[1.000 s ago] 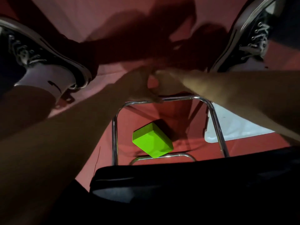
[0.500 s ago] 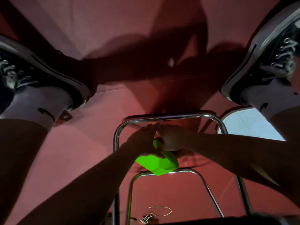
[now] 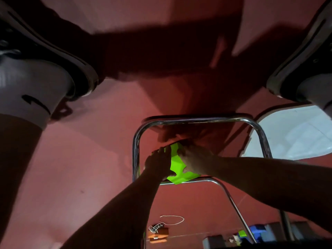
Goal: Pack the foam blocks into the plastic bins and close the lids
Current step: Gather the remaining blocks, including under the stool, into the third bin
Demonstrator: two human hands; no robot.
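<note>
A bright green foam block [image 3: 177, 167] lies on the red floor under a chrome chair frame [image 3: 195, 120]. My left hand [image 3: 159, 163] presses against its left side, fingers wrapped over the top edge. Against the block's right side sits my right hand [image 3: 194, 159], with its thumb on the block's front face. Both hands grip the block between them. No plastic bin is clearly in view near the hands.
My two feet in black sneakers [image 3: 53, 51] and white socks stand at the left and the upper right. A white sheet [image 3: 291, 135] lies right of the chair frame. A white cord [image 3: 172, 220], an orange object [image 3: 159, 234] and blue and grey items [image 3: 258, 230] lie at the bottom.
The view has tilted further under the chair. Both hands went from the front chrome bar down to the green block and now grip its two sides.
</note>
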